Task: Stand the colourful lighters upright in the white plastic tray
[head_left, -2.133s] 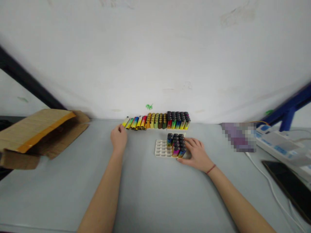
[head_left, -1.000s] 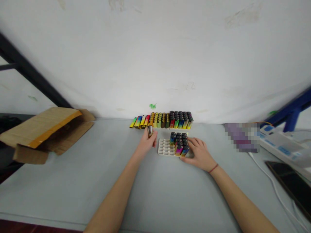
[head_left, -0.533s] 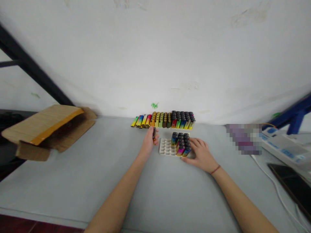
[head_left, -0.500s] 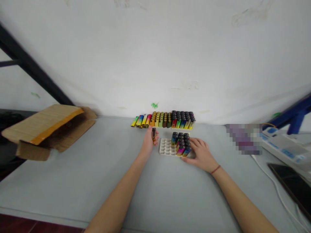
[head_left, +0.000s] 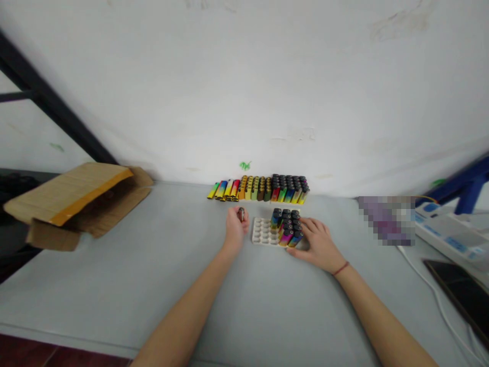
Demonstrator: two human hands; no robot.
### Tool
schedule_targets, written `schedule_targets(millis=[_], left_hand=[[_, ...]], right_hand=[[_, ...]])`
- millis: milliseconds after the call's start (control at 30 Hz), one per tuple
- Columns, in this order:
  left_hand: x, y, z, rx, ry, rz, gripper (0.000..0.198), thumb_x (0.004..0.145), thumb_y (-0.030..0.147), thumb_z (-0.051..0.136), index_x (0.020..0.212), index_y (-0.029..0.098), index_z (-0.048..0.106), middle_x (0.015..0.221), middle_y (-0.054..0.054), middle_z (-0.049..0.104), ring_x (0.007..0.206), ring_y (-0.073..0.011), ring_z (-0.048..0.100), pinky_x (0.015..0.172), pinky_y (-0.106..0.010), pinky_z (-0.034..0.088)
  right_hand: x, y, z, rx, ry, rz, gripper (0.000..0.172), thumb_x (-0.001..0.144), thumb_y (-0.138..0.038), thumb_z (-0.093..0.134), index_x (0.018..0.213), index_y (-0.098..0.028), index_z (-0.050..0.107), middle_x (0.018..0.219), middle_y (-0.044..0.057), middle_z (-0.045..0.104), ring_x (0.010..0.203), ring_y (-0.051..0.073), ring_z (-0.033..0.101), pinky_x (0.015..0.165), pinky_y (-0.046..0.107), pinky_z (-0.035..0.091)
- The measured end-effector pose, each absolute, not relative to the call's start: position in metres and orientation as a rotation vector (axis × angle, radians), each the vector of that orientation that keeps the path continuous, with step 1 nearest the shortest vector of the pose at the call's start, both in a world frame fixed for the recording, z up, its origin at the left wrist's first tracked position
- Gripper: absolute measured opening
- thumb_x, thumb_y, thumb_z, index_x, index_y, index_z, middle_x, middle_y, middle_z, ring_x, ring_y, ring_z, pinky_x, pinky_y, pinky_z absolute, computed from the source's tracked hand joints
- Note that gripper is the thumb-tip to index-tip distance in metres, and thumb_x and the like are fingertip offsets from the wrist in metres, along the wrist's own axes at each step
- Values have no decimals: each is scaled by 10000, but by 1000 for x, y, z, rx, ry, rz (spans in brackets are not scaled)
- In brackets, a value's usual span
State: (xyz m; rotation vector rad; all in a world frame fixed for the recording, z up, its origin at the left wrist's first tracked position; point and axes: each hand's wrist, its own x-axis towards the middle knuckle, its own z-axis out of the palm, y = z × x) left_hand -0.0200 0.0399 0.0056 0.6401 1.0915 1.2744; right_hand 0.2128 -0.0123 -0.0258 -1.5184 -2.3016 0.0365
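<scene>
In my left hand (head_left: 236,228), fingers closed, is a lighter (head_left: 241,211); only its dark top end shows above the fist. Just right of that hand lies a white tray (head_left: 262,232) with round sockets. Colourful lighters with black tops (head_left: 291,227) stand upright in the tray's right part, and bare sockets show at its left. My right hand (head_left: 317,244) curves around the tray's right end, thumb at the front corner and fingers along the side; some fingertips are hidden behind the lighters.
Along the wall stand upright black-topped lighters (head_left: 289,188) and metal-topped lighters (head_left: 255,188), with several lying lighters (head_left: 224,189) to their left. An open cardboard box (head_left: 76,199) is at left. At right are a power strip (head_left: 451,229), a phone (head_left: 458,290) and a white cable (head_left: 428,285).
My left hand has turned and lowered slightly, so the lighter's top end now points more toward me. My right hand stays at the tray, and the view has shifted a little.
</scene>
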Motion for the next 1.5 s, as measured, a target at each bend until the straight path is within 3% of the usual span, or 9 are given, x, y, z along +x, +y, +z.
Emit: schedule_targets(millis=[367,633,1067,1267,1333,1500], left_hand=[[-19,41,5,594,1129,1298,400,867,376,313,510,200,356,376,80,213,307,-55,157,332,-169,115],[-20,40,1,693,1100,1331,443,853,486,329,518,201,382,381,72,271,312,-58,227,339,-179,190],[-21,43,7,543,1158,1325,322,842,317,295,545,201,343,398,81,218,303,-57,153,337,-176,107],[-24,44,3,610,1110,1357,367,871,437,324,595,203,391,422,83,285,313,-61,226,342,-190,209],[-23,43,-1,700,1104,1376,391,878,494,341,650,193,443,442,74,346,337,-65,288,361,-189,246],[-18,38,-13,1137,1109,1361,293,866,463,492,1013,212,530,622,48,551,469,-93,488,468,-193,385]], right_hand=[[212,-13,-25,-1531,-2294,37,639,752,-592,640,1221,-163,577,1254,148,592,1139,331,483,954,490,387],[213,-13,-26,-1530,-2292,28,633,749,-591,640,1225,-178,574,1257,143,590,1135,330,487,949,491,390],[214,-13,-27,-1520,-2298,33,614,757,-609,622,1209,-194,583,1246,144,592,1138,334,485,944,493,389],[213,-13,-26,-1512,-2283,46,621,757,-603,626,1246,-224,571,1253,135,591,1142,341,484,949,502,382],[213,-13,-26,-1516,-2285,47,619,760,-605,622,1238,-214,575,1254,137,590,1145,339,482,954,500,380],[212,-13,-25,-1527,-2299,43,651,759,-604,627,1242,-173,565,1264,149,584,1138,329,485,946,491,384]])
